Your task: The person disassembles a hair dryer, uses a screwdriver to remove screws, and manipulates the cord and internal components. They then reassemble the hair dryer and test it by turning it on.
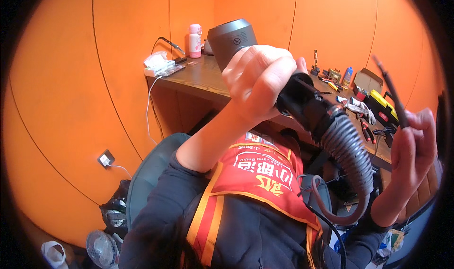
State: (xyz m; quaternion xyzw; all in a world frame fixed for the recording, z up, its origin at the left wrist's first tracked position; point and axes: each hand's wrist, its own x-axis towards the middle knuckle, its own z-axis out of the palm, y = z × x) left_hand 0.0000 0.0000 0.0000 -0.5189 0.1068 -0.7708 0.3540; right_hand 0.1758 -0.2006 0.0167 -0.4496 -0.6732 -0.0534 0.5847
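Note:
My left hand (262, 77) is closed around a hair dryer (231, 36), raised in front of my chest. The dryer has a grey, barrel-shaped head, and a black part sticks out below my fingers. A ribbed grey coiled sleeve (347, 148) hangs from that part, and a grey-brown cord (343, 221) loops out near its lower end. Off to the right, my right hand (414, 148) pinches a thin dark rod-like piece (391, 87) between thumb and fingers. It points up and narrows at the tip; whether it is a cable end or a tool I cannot tell.
A wooden desk (201, 77) runs along the orange wall. It carries a pink bottle (195, 41), tissues (158, 63), a soldering iron (172, 45), gloves (357, 107), red-handled pliers (366, 131) and a black-yellow toolbox (384, 104). A grey-blue chair (151, 174) is around me.

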